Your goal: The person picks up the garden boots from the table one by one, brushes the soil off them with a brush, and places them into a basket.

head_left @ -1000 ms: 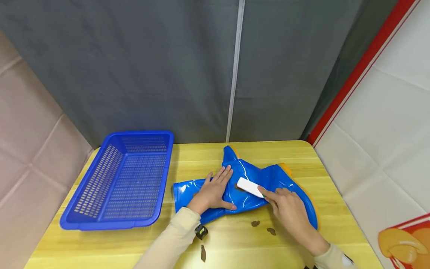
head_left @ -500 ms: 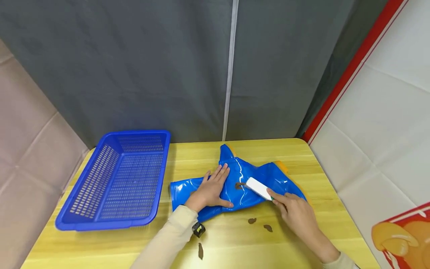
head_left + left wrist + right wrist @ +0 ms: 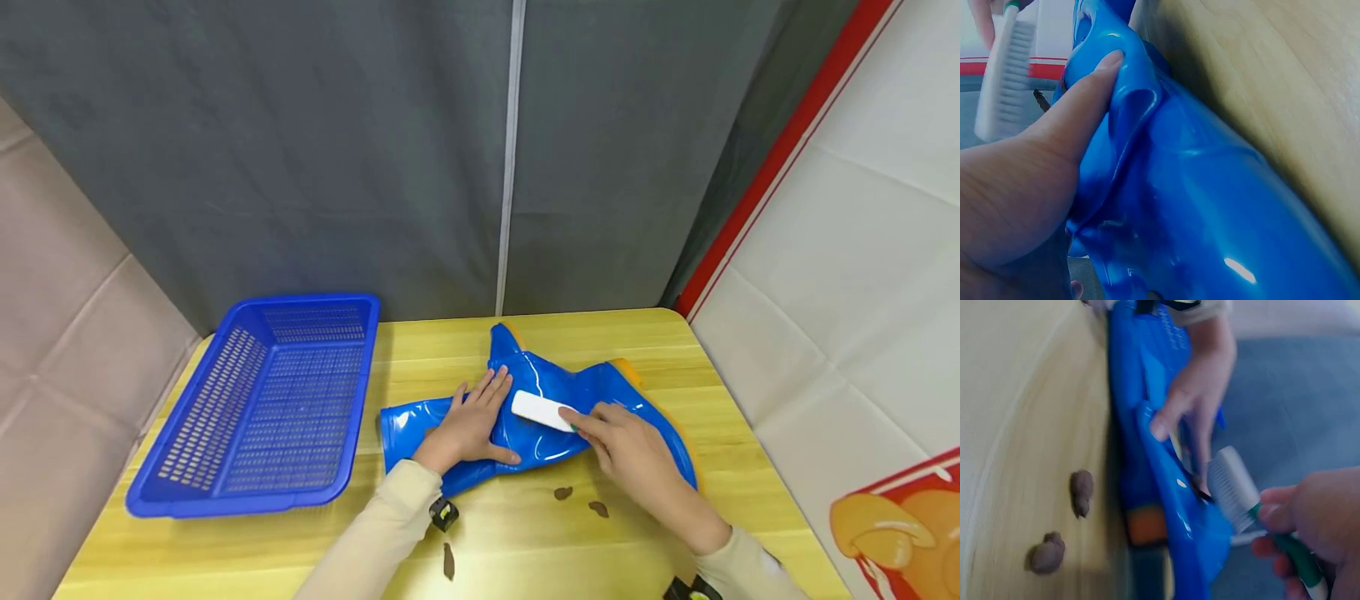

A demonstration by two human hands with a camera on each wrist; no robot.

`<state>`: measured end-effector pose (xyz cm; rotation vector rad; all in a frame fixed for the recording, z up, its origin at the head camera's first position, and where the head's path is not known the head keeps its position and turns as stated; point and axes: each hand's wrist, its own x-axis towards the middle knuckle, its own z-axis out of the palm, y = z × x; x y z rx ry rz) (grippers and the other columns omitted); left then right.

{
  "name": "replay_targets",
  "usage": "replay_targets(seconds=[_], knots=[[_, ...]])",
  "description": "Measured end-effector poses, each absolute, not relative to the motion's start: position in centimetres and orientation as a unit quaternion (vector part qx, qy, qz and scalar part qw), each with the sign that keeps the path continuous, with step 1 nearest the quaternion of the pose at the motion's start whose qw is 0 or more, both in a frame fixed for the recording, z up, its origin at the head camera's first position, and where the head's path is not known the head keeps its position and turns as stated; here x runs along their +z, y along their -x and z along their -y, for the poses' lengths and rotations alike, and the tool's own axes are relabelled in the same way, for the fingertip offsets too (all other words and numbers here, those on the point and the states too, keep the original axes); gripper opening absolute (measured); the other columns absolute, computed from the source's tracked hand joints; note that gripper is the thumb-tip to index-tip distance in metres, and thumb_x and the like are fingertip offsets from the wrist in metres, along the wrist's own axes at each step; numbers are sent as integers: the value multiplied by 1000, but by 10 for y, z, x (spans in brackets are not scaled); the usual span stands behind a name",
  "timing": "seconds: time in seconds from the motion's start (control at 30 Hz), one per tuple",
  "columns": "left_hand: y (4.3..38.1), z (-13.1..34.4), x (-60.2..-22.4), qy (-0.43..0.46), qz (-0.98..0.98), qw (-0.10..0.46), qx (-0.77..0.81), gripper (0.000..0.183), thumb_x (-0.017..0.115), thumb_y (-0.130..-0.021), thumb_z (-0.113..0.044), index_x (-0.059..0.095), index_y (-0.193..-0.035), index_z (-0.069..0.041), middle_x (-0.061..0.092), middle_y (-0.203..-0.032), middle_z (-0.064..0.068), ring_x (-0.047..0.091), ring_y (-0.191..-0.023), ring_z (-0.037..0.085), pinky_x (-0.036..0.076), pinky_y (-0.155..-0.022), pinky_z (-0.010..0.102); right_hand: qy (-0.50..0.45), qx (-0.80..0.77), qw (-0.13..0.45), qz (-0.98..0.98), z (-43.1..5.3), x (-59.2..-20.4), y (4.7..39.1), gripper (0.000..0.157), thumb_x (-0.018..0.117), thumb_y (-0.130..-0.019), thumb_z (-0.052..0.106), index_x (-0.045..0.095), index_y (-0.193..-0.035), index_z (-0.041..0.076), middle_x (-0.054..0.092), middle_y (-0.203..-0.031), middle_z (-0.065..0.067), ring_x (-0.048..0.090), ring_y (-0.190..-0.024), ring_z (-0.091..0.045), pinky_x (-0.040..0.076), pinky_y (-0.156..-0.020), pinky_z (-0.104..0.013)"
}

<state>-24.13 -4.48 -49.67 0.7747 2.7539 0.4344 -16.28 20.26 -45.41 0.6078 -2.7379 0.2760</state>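
Head view: I see the left hand [image 3: 468,427] spread wide, fingers straight and apart, resting on a glossy blue boot-shaped item [image 3: 585,387]. The item lies across the middle and right of the wood-grain table [image 3: 442,354], with yellow edging along its far and right sides. The right hand [image 3: 637,454] grips a brush [image 3: 542,411], index finger along its white back; the brush head is over the item, just beside the left fingertips. Three brown pieces [image 3: 563,493] lie apart on the near side of the table. A blue basket [image 3: 365,392] stands to the left of the item, with a grey curtain [image 3: 337,167] behind the table.

Left wrist view: I read the left thumb [image 3: 1079,115] extended against a fold of the item. The brush bristles [image 3: 1016,75] appear blurred.

Right wrist view: I confirm the grip — right fingers curled around the green handle [image 3: 1297,559]. The bristles face the item; whether they touch it, I cannot tell.
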Motion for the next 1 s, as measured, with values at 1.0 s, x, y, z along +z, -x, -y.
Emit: replay_targets(seconds=[1.0], knots=[[240,42,-492,-247,-951,140,118,124,75,-72,-67,4,-161,-17,-2,-170,-1,-1,-158,24,9,-126,57,-132,117,143,974,-201,-469,151,40,73,-88,14,70,-124,32,37,-61,9,27,-50,-5,24,-46,-18]])
